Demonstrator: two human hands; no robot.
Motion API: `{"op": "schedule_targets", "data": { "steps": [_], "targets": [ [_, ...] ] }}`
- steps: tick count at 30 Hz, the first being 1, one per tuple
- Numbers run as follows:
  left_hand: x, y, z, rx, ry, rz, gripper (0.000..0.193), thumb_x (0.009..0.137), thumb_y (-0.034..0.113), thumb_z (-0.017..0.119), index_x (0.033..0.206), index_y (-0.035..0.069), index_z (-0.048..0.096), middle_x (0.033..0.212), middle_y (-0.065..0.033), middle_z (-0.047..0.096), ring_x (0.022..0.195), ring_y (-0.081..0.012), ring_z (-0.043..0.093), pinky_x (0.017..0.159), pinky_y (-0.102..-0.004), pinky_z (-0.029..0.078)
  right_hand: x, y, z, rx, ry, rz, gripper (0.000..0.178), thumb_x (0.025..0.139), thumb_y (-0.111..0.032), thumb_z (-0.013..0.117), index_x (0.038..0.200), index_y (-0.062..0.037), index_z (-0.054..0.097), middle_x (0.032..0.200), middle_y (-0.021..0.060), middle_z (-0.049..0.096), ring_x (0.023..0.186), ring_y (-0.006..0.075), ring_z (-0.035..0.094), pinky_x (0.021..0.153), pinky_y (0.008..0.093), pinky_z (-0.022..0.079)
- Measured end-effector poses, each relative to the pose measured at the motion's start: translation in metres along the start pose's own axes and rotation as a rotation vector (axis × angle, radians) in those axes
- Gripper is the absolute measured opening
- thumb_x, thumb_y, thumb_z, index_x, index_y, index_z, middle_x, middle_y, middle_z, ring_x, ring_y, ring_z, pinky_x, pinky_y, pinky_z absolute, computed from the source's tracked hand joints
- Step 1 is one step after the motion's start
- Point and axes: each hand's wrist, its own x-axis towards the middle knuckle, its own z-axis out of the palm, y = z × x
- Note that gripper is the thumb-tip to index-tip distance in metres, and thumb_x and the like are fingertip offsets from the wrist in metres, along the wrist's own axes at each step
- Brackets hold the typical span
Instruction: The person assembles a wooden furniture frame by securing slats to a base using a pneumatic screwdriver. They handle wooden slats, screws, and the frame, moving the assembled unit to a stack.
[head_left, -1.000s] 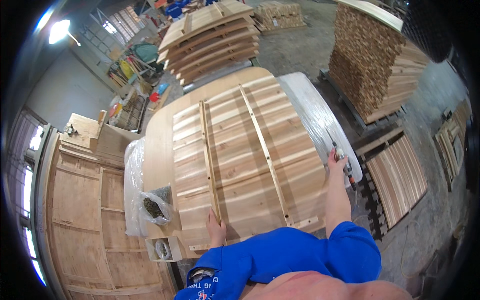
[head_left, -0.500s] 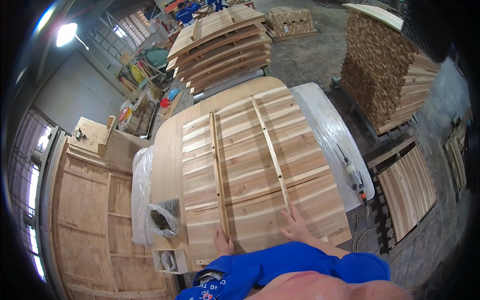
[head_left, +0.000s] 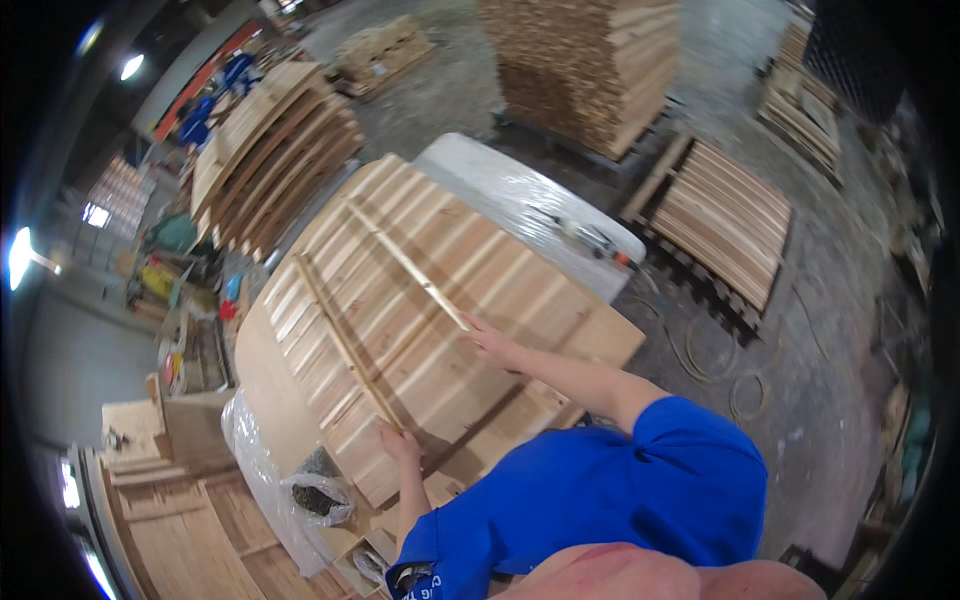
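Note:
A wide panel of joined wooden boards (head_left: 455, 260) lies at a slant over the table, with two long battens running across it. My left hand (head_left: 402, 442) is closed round the near end of the left batten (head_left: 338, 338). Farther right, my right hand (head_left: 490, 342) grips the near end of the right batten (head_left: 408, 264); the fingertips of both hands are partly hidden. A dark shadow follows the panel's near edge, above the pale tabletop (head_left: 612, 335). Whether the panel is raised off the table I cannot tell.
A power drill (head_left: 590, 238) rests on the plastic-wrapped edge (head_left: 480, 165) at the right. By the left edge sit a plastic bag of small dark pieces (head_left: 318, 498) and a small wooden box (head_left: 362, 560). Stacked panels (head_left: 280, 150) stand beyond; a slatted panel (head_left: 725, 215) and cables (head_left: 690, 355) are to the right.
The view has swung to the right. The panel has shifted away from me over the table, baring more tabletop at its near edge. Both hands have closed on the battens' ends.

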Motion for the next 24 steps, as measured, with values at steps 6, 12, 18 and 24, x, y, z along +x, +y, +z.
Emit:
{"op": "schedule_targets", "data": {
  "steps": [6,12,18,24],
  "targets": [
    [-0.039,0.024,-0.002,0.468,-0.072,0.007,0.070,0.080,0.016,0.056,0.139,0.007,0.019,0.137,-0.0190,0.030,0.127,-0.0383,0.026,0.103,-0.0489,0.023,-0.096,-0.043,-0.032,-0.210,0.264,-0.037,0.033,0.083,-0.007,0.048,0.116,-0.0058,0.051,0.125,0.0146,0.045,0.116,0.0303,0.044,0.096,0.0363,0.037],
    [-0.059,0.067,0.022,0.115,-0.235,0.387,0.064,0.083,0.026,0.056,0.137,0.010,0.026,0.140,-0.0166,0.027,0.130,-0.0354,0.021,0.105,-0.0509,0.016,-0.299,-0.079,-0.065,-0.291,0.602,0.321,0.026,0.081,-0.007,0.052,0.106,-0.0041,0.056,0.102,0.0114,0.057,0.089,0.0229,0.057,0.076,0.0327,0.046],
    [-0.078,0.186,0.075,0.053,-0.351,0.572,0.061,0.082,0.028,0.056,0.134,0.008,0.032,0.142,-0.0161,0.023,0.131,-0.0363,0.019,0.106,-0.0483,0.016,-0.486,-0.061,-0.069,-0.366,0.443,0.774,0.029,0.079,-0.017,0.051,0.105,-0.0048,0.056,0.094,0.0149,0.062,0.089,0.0301,0.059,0.078,0.0377,0.047],
    [-0.105,0.263,0.109,0.263,-0.425,0.476,0.061,0.083,0.031,0.049,0.136,0.008,0.030,0.145,-0.0160,0.015,0.134,-0.0377,0.011,0.109,-0.0467,0.010,-0.696,-0.037,-0.066,-0.350,0.590,1.368,0.032,0.073,-0.020,0.053,0.100,-0.0067,0.063,0.091,0.0142,0.065,0.088,0.0312,0.061,0.078,0.0384,0.048]
  ]
}}
